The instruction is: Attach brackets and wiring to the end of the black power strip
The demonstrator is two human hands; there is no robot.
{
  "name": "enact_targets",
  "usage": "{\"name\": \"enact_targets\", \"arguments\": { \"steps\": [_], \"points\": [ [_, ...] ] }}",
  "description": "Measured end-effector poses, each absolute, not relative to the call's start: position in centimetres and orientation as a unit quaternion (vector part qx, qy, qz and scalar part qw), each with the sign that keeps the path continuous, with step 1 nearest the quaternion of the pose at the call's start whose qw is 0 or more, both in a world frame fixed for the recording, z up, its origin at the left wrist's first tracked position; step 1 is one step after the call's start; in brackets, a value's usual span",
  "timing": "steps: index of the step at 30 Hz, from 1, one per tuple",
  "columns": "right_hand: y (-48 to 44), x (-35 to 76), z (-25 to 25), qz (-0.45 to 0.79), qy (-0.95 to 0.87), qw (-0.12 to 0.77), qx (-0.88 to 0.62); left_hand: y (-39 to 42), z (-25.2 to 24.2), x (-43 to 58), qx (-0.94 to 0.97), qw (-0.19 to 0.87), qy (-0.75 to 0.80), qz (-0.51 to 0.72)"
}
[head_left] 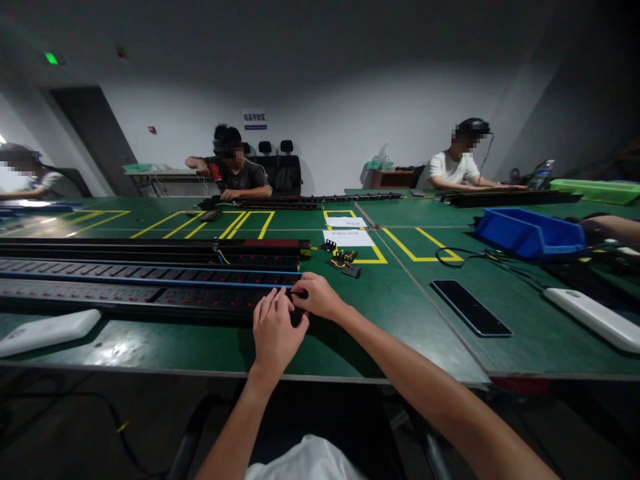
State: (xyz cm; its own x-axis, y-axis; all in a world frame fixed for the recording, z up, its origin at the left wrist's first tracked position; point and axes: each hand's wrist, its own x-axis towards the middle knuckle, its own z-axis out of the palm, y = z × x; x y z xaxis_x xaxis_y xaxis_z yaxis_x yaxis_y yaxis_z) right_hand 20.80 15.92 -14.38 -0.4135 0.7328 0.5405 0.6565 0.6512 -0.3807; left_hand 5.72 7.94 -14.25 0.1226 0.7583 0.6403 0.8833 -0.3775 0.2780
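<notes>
Green matting with yellow tape lines covers the workbench (395,320), and a long black power strip (150,298) lies along its near edge. The right hand (320,298) pinches the strip's right end, fingers closed on it. The left hand (274,333) rests on the strip just beside it, fingers extended and apart.

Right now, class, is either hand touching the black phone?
No: the left hand and right hand both rest on the power strip, well apart from the phone.

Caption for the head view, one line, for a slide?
At a green workbench, left hand and right hand meet at the end of a long black socket strip with red switches.
</notes>
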Motion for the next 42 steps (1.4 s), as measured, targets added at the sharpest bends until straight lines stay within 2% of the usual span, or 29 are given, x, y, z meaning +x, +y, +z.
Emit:
{"name": "enact_targets", "arguments": {
  "steps": [14,24,42],
  "points": [
    [15.94,20.58,-14.36,0.031,-0.844,0.356,-0.400,8.06,-14.38,5.72,-0.747,0.099,-0.551,-0.358],
    [16.08,20.53,-14.44,0.027,-0.841,0.334,-0.426,8.05,-14.41,5.68,-0.745,0.093,-0.552,-0.363],
    [15.91,21.06,-13.48,0.003,-0.868,0.311,-0.388,8.14,-14.53,5.66,-0.748,0.094,-0.546,-0.365]
  ]
}}
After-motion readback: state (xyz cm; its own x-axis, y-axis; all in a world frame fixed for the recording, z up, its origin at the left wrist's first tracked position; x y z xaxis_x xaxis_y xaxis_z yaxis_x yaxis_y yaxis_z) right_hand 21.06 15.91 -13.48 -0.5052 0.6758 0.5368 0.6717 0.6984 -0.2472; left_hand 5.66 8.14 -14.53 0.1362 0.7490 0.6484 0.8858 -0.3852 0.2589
